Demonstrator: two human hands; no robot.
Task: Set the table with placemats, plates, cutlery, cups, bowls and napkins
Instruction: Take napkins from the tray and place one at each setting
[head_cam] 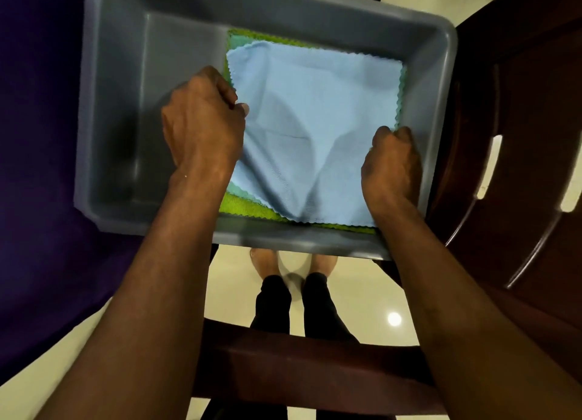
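Napkins remain in the grey tub (pixel 132 82): my left hand (pixel 201 117) and right hand (pixel 392 164) pinch the blue napkin (pixel 315 111); no place setting is visible yet.

A home dining area: dark polished wooden chairs (pixel 516 174) with curved back slats, glossy cream floor tiles (pixel 371 297) reflecting a ceiling light, a purple tablecloth (pixel 37 136) draped at one side, and bare feet (pixel 264 262) on the floor.
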